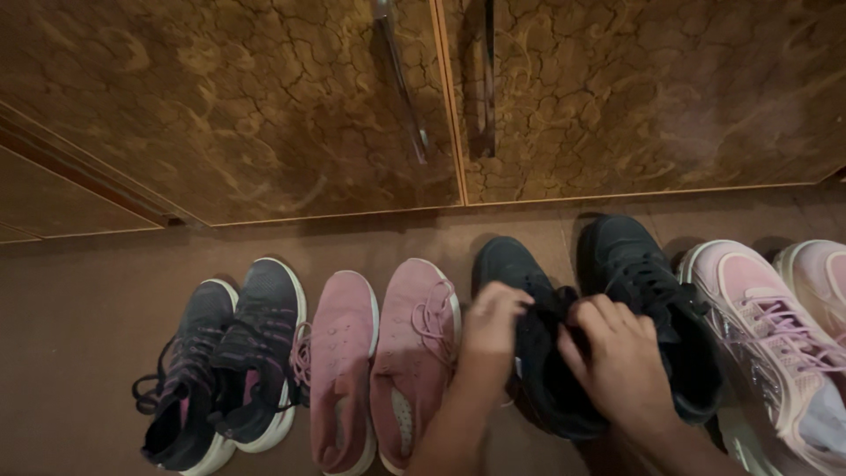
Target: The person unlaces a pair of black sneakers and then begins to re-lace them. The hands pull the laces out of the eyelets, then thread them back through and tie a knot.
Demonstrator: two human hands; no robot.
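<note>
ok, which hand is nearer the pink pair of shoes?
Left. The left hand sits just beside the pink pair of shoes, on the left black shoe; the right hand is farther right.

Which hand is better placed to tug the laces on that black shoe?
Probably the left hand: its fingertips already pinch at the laces on the left black shoe. The right hand lies across that shoe's opening, seemingly steadying it, beside the other black shoe.

No packages, labels, signs, screens
</note>
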